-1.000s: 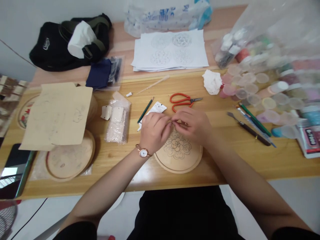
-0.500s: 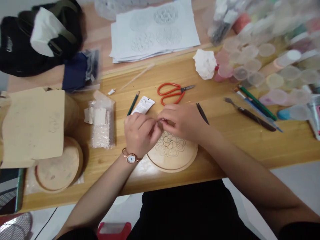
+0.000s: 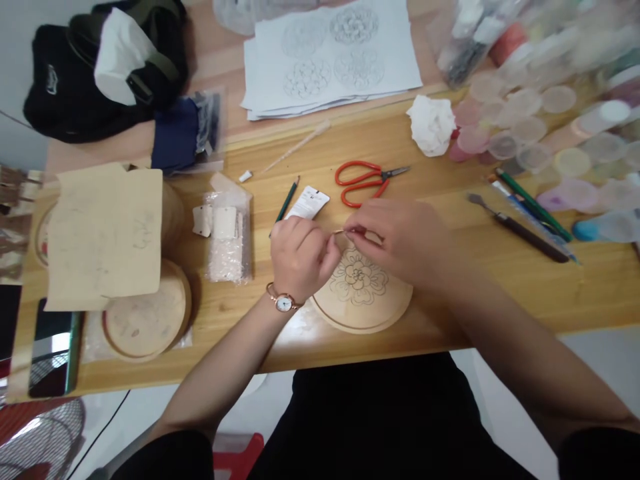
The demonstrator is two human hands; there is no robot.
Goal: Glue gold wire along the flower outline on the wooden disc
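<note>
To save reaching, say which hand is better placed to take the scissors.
Probably the right hand: it is close to the scissors; the left hand is farther off, near the tube. The right hand seems to pinch a thin thing, so it may need to let go first.

Two hands are in view, one left hand [image 3: 303,257] and one right hand [image 3: 393,233], with one thin strip [image 3: 340,231] between them and one wristwatch [image 3: 284,303]. Round boards number at least two: one flower-drawn board [image 3: 360,313] and one plainer board [image 3: 143,323]. There is one pair of scissors [image 3: 385,176], one white tube [image 3: 309,202], one white cap [image 3: 245,176], one pipette [image 3: 300,145], one crumpled tissue [image 3: 432,125], one palette knife [image 3: 525,235] and one phone [image 3: 53,367]. One pencil [image 3: 287,199] lies by the tube; pencils and brushes [image 3: 535,208] on the right total at least three. Four flower drawings [image 3: 355,27] fill the top sheet [image 3: 327,53]. Small pots [image 3: 573,162] exceed ten, too crowded for an exact count.
</note>
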